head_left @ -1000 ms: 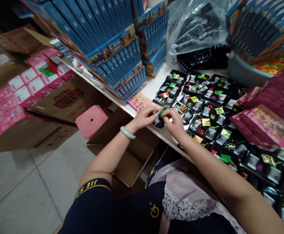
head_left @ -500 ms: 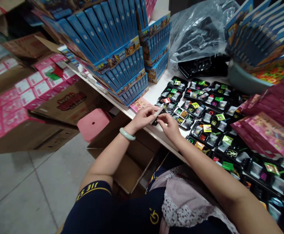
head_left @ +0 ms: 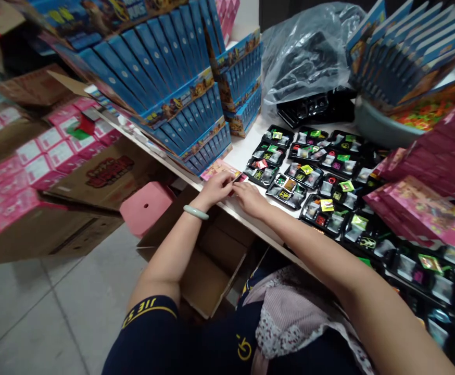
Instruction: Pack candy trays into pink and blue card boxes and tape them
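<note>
My left hand point(head_left: 216, 188), with a pale green bangle point(head_left: 196, 212) at the wrist, is closed near the table's front edge. Its fingers pinch a small, thin dark item point(head_left: 237, 177) that is too small to name. My right hand point(head_left: 248, 198) touches the left one at the same item, fingers bent and pressed together; what they hold is hidden. Behind the hands a pink printed card point(head_left: 220, 169) lies on the table. Just to the right sit black compartment trays point(head_left: 286, 191) filled with small packets and coloured pieces.
Stacked blue boxes point(head_left: 161, 57) rise behind the hands. A clear bag point(head_left: 305, 57), a grey basin point(head_left: 383, 125) and pink packages point(head_left: 418, 208) lie right. Below are an open carton point(head_left: 207, 271) and a pink stool point(head_left: 146, 206).
Both hands have moved slightly left in view and closer together. The pale thin item seen upright between them before now shows only as a thin dark edge. The whole view has shifted a little.
</note>
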Demonstrator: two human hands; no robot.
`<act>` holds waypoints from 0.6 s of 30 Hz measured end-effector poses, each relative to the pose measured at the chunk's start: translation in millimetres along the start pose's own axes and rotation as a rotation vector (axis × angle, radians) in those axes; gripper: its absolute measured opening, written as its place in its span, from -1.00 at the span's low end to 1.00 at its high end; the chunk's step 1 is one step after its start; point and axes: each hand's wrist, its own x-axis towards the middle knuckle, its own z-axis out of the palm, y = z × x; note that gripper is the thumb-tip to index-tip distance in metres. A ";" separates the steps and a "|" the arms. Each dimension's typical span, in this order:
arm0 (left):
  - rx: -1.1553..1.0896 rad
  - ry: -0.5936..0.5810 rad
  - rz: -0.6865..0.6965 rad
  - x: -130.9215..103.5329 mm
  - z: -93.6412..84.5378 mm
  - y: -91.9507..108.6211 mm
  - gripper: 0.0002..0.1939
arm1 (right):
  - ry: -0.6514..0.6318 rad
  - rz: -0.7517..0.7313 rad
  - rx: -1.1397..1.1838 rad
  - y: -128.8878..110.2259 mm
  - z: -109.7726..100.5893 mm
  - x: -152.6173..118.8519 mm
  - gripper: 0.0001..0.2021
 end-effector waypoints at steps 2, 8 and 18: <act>0.029 -0.005 0.022 -3.7 -4.7 3.7 -0.90 | -0.078 -0.011 -0.036 -2.4 -9.9 -15.3 -0.57; 0.119 0.253 0.262 39.6 35.6 102.1 -0.69 | -0.005 -0.053 -0.106 15.5 -47.7 -85.8 -0.71; 0.311 -0.174 0.749 101.2 264.1 376.6 -0.64 | 0.228 0.162 -0.100 83.6 -86.3 -127.5 -0.69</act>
